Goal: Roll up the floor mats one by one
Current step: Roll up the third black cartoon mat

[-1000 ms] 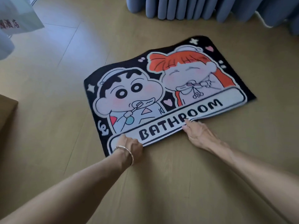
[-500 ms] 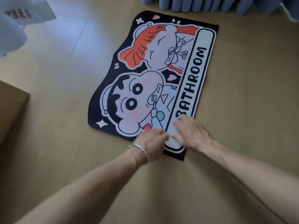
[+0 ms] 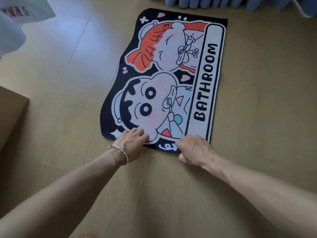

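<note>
A black cartoon floor mat (image 3: 171, 74) printed with two figures and the word BATHROOM lies flat on the wooden floor, its short end nearest me. My left hand (image 3: 133, 143), with a silver bangle at the wrist, grips the near edge at its left part, fingers curled over the mat. My right hand (image 3: 193, 148) grips the same near edge at its right part, just below the white BATHROOM strip. The near edge looks slightly lifted under both hands.
A brown cardboard box (image 3: 10, 114) sits at the left. Blue curtain folds (image 3: 214, 2) hang along the top. White bags or cloth (image 3: 15, 23) lie at the top left. Bare wooden floor (image 3: 265, 100) surrounds the mat.
The mat has been turned about a quarter turn, so its short end now faces me. Both hands shifted from the long BATHROOM edge and spread apart along the near short edge.
</note>
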Tool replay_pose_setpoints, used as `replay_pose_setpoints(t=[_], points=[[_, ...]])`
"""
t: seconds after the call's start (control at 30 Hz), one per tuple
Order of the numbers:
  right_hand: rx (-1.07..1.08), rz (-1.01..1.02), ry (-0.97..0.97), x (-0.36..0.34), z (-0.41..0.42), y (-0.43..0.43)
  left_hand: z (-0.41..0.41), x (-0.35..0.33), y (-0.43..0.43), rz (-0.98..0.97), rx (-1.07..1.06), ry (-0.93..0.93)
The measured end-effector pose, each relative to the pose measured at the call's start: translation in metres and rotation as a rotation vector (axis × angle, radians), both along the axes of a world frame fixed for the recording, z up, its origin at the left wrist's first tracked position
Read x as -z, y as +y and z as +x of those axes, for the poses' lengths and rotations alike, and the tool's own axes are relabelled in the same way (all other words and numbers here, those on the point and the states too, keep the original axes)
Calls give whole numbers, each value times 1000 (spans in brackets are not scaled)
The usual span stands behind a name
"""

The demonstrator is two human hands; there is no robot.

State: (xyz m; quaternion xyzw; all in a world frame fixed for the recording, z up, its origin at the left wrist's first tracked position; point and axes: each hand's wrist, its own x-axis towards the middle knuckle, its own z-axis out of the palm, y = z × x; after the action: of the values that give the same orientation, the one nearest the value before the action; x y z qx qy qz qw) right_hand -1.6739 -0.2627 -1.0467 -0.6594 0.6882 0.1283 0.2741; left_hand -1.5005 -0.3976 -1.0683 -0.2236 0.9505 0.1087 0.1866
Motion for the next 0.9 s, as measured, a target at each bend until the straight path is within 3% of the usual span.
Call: replay_pose_setpoints(t=[0.1,0.17,0.33,0.43,0.53,0.6,0.77,0.9], points=[[95,231,62,0,-19,13,-16,0,31,98,26,49],[94,275,56,1,-25,30,-21,5,54,109,53,61],[12,126,-70,8,-23,76,-13,5,97,212,205,6],[0,4,-33,13,-17,85,-8,5,107,138,297,71],[11,-81,-28,12,-19,75,-10,10,89,42,205,194],[-20,-131,-34,12,-21,64,-9,9,74,-4,162,174],[5,-9,-113,13,-12,54,0,7,58,-65,207,118],[61,69,-136,10,-14,55,6,9,72,-65,257,188]])
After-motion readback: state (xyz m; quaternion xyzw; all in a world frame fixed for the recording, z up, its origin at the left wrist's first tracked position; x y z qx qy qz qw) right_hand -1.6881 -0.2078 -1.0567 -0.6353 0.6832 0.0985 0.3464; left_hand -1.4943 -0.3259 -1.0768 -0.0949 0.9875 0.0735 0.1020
